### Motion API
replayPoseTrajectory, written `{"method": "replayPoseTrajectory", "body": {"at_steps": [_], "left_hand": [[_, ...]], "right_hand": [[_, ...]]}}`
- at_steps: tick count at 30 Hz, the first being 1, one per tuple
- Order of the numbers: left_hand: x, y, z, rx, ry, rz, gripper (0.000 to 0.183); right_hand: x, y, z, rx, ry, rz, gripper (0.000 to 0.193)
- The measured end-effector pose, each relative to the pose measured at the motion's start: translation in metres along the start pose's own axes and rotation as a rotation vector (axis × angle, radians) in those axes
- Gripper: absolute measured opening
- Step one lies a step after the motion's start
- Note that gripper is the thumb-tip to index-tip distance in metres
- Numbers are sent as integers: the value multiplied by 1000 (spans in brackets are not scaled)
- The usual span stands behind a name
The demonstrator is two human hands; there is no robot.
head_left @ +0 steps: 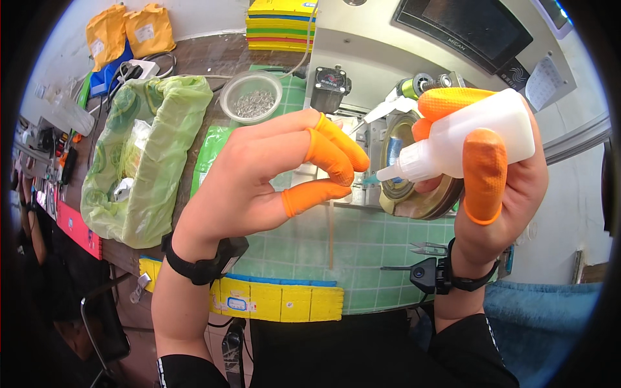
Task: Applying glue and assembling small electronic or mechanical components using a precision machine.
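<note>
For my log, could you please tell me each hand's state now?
Left hand: fingertips pinched close; whether holding anything cannot be told.
Right hand: holding the white bottle.

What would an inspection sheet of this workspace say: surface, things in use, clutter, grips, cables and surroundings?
Surface: green gridded mat on a brown table.
Job's things: white bottle with a teal tip; tub of small metallic bits.
Clutter: green-lined bin with scraps inside; yellow strip along the front edge; yellow-topped stack at the back.
Grips: right grip holds the bottle; left grip is pinched near the tip, whether on anything cannot be told.
Cables: white cable runs by the stack.
Surroundings: dark screen at the back; blue chair at lower right.
</note>
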State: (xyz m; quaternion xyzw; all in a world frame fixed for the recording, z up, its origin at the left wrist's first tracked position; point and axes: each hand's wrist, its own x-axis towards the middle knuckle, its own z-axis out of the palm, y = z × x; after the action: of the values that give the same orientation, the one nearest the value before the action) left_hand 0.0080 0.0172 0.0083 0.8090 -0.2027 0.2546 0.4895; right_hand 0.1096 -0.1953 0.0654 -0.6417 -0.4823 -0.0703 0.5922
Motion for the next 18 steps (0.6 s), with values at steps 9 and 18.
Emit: {"method": "replayPoseTrajectory", "body": {"at_steps": [9,18], "left_hand": [[9,9,-4,53,-41,17,19],[-8,12,9,41,70,-174,18]], "right_hand": [[7,2,-3,89,-28,-78,47],[-43,-17,-57,276,-30,117,37]]}}
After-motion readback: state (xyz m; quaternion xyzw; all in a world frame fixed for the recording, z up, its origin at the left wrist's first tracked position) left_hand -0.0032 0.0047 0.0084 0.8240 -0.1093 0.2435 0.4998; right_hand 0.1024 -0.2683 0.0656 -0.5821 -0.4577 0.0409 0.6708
